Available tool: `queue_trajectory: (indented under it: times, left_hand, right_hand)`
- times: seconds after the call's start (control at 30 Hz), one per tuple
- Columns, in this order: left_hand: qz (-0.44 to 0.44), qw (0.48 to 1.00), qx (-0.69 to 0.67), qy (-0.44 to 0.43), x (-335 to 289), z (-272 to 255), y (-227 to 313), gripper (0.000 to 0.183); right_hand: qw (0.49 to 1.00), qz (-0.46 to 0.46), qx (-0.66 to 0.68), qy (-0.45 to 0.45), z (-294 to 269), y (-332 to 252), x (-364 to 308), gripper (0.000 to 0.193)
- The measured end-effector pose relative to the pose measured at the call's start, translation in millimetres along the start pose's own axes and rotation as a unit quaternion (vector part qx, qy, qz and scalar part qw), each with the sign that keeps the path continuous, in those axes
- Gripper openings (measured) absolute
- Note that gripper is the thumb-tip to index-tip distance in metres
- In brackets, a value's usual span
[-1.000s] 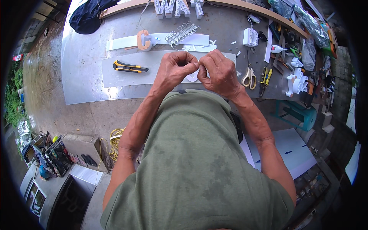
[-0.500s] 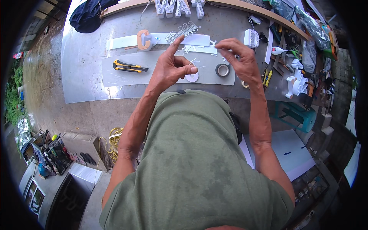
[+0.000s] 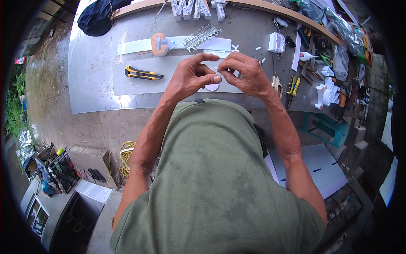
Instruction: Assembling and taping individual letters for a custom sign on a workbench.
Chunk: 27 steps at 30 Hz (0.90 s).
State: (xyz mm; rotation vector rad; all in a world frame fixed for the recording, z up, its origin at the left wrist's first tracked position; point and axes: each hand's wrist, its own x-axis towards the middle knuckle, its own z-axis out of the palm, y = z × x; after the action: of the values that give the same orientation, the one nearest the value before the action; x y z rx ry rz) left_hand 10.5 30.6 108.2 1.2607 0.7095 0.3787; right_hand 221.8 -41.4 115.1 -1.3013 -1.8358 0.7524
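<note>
My left hand [image 3: 192, 76] is raised over the grey sheet, index finger stretched out and thumb pressed in against the curled fingers. A thin white strip [image 3: 217, 73] shows at its thumb tip, partly hidden. Close beside it, my right hand [image 3: 246, 75] has its fingertips pinched together at the same strip. Below them lies a small white roll of tape [image 3: 212, 87], half covered by the hands. To the left rests a yellow-and-black utility knife [image 3: 143, 73]. Beyond my hands are a letter C with a tan face [image 3: 159, 44] and a strip of linked white LED modules [image 3: 202, 38].
White channel letters [image 3: 196, 10] stand along the far side by a wooden bar [image 3: 270, 9]. A white block-shaped letter [image 3: 277, 42], yellow-handled pliers [image 3: 294, 86] and white letter pieces [image 3: 327, 93] lie to the right. A dark cap [image 3: 96, 19] sits far left, a teal stool [image 3: 327, 129] below the table.
My right hand has come left and down to meet my left hand, now covering the dark tape roll. The left hand stays nearly in place, its index finger lowered.
</note>
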Motion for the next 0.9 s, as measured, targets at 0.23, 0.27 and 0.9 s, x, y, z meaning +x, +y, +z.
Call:
queue_trajectory:
  times: [0.23, 0.27, 0.9]
  left_hand:
    - [-0.024, 0.999, 0.023, 0.024, 1, 2, 4, 0.023]
    - [-0.022, 0.999, 0.023, 0.023, 1, 4, -1, 0.023]
    - [0.019, 0.995, -0.058, 0.083, 12, 3, -9, 0.018]
  right_hand:
    - [0.998, -0.019, -0.051, 0.041, -3, -4, 0, 0.011]
    - [0.998, -0.020, -0.052, 0.042, -2, -4, 1, 0.011]
    - [0.926, 0.197, -0.185, 0.262, -67, 41, -13, 0.010]
